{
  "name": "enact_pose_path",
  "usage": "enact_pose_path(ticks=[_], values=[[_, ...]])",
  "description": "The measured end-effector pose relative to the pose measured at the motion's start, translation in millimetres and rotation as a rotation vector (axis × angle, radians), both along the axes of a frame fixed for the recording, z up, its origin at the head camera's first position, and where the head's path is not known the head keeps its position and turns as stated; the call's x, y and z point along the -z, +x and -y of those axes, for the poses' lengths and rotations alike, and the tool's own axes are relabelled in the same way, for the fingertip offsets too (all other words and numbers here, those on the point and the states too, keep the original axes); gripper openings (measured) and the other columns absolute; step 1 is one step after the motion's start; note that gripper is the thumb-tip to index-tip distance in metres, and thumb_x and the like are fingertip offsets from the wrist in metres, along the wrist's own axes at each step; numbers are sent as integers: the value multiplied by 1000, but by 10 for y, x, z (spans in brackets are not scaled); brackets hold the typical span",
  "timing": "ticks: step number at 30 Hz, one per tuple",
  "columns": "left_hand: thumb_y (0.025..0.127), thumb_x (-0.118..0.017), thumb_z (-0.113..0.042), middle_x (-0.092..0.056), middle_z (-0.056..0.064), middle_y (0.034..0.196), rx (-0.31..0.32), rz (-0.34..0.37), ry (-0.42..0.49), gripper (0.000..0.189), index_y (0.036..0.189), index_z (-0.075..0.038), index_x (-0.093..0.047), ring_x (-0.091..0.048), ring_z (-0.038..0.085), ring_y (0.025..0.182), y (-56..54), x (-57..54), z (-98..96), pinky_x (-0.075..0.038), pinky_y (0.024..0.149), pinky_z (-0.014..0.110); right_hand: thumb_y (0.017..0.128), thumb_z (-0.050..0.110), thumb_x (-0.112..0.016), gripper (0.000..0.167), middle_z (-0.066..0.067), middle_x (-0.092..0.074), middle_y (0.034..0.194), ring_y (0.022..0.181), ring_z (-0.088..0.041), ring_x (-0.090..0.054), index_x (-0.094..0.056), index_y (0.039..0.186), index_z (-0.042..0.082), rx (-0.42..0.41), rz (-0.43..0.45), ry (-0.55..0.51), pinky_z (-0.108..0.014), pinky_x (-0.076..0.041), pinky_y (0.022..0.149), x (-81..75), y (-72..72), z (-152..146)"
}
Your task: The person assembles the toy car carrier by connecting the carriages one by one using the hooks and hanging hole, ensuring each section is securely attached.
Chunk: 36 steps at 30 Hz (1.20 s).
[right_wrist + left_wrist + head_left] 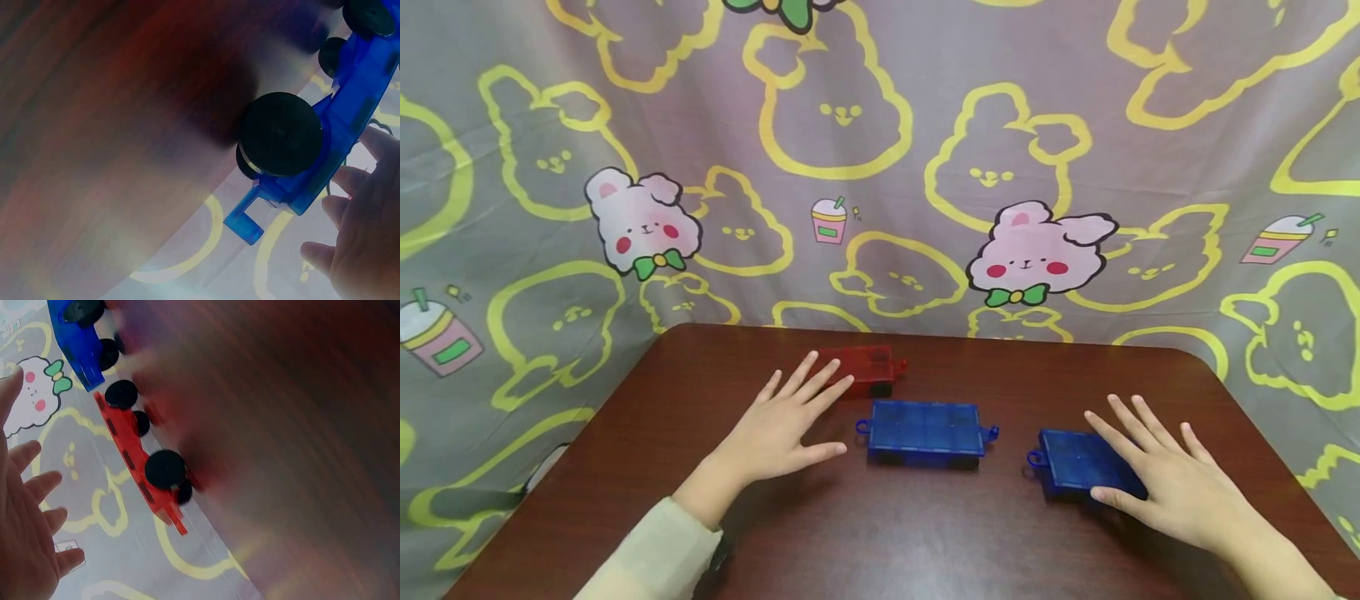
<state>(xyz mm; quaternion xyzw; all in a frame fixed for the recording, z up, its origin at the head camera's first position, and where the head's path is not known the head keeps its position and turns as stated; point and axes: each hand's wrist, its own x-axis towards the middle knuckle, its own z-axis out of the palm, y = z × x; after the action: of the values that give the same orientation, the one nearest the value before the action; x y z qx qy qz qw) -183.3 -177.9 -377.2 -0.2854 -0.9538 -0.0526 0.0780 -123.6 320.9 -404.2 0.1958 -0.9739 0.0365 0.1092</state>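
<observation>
Left hand (778, 433) and right hand (1187, 492) spread, gripping nothing.
Black wheels (165, 470) keep the translucent red plastic wagon (871, 365) level near the brown table's (887, 533) far edge; the right hand overlaps a translucent blue plastic wagon (1075, 460) toward the right edge, contact unclear.

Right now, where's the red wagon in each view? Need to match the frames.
Head: red wagon just below centre, its left end partly behind the left hand.
Left wrist: red wagon left of centre, slanting down to the right.
Right wrist: not in it.
Shared landmark: the brown table, in all three.
</observation>
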Motion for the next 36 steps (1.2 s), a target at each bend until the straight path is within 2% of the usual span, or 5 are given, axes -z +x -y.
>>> enact_pose_path(ticks=[7,9,14,20,36], values=[[89,-61,-62,-22,-5,166,106,70,22,84,158,-32,-25,-14,26,156,-16,26,-147,-27,115,66,85,62,-66,88,1,-11,169,152,-5,19,-25,158,34,-33,32,-8,-33,30,111,20,5,24],[90,-61,-61,-25,-4,165,135,84,25,82,158,-31,-27,-16,26,155,-23,29,-190,-29,114,66,85,62,-67,87,0,-17,168,152,-4,17,-27,157,34,-40,56,-22,-46,26,115,32,11,28],[91,-61,-57,-31,-1,163,185,126,27,78,157,-28,-31,-19,27,154,-57,41,-281,-31,113,66,82,65,-67,87,-8,-35,160,156,-26,-7,-32,155,33,-35,155,-39,-78,-23,105,23,-22,31],[93,-60,-56,-33,2,163,219,178,25,75,156,-26,-33,-23,30,153,-105,74,-363,-33,113,63,82,58,-73,80,-14,-50,148,135,-44,-45,-44,149,25,-85,144,-20,-74,-42,92,-7,-70,25],[94,-61,-51,-39,6,159,263,223,4,70,153,-23,-39,-31,30,150,-239,101,-551,-43,107,59,75,48,-83,78,-11,-60,130,118,-32,-56,-53,143,23,-154,26,-36,-54,-53,85,-5,-72,0]])
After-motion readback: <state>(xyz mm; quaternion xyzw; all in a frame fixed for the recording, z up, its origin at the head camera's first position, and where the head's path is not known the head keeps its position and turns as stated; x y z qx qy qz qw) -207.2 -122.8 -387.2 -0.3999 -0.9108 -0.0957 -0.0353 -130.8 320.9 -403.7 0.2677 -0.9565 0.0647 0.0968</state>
